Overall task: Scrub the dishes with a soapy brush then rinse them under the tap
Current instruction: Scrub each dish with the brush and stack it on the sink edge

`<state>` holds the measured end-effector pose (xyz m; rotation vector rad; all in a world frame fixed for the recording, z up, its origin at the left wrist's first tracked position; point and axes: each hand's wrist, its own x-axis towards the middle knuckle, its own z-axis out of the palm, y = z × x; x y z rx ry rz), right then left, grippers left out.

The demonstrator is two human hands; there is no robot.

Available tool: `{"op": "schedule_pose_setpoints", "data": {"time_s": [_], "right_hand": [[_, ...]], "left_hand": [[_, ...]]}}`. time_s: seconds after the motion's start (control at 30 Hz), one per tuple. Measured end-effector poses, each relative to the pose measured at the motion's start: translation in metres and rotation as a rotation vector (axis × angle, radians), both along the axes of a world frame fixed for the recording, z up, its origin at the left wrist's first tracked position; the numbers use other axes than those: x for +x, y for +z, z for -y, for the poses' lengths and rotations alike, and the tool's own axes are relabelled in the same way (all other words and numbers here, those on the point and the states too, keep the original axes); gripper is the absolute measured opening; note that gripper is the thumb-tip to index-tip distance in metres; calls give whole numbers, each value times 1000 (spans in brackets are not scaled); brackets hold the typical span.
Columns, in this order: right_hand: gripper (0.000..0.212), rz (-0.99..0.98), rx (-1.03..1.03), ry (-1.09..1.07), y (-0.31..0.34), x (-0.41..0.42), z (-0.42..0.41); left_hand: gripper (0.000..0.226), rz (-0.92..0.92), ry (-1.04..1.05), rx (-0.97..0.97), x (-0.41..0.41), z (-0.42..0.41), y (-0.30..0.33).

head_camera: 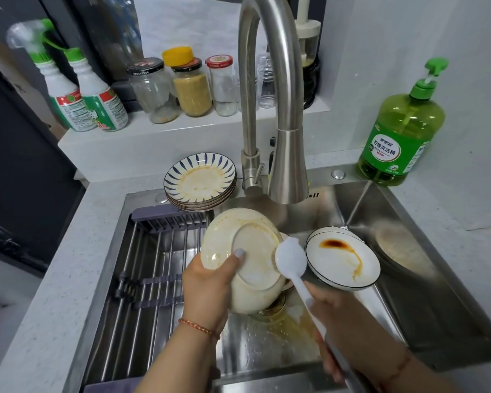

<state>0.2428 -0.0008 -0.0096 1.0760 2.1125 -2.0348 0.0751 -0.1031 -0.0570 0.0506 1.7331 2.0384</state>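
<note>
Cream ceramic plate (247, 259), greasy and likely slippery, stiff, breakable, is tilted over the steel sink (408, 307); left hand (207, 287) pinches its rim, thumb on the underside; right hand (340, 316) wraps the white long-handled brush (291, 258) touching the plate's edge

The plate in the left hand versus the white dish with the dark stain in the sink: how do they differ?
The held plate is tilted up, underside to the camera; the stained dish lies face up. The left hand grips the plate at its rim; nothing holds the dish. The plate bears yellowish smears, the dish a dark brown streak. Both are round and dirty.
</note>
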Motion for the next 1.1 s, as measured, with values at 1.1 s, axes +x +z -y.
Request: {"op": "schedule_pose_setpoints", "data": {"time_s": [1.1], "right_hand": [[43, -42, 3, -76, 5, 7, 9]], "left_hand": [[30, 310, 181, 204, -11, 12, 14]]}}
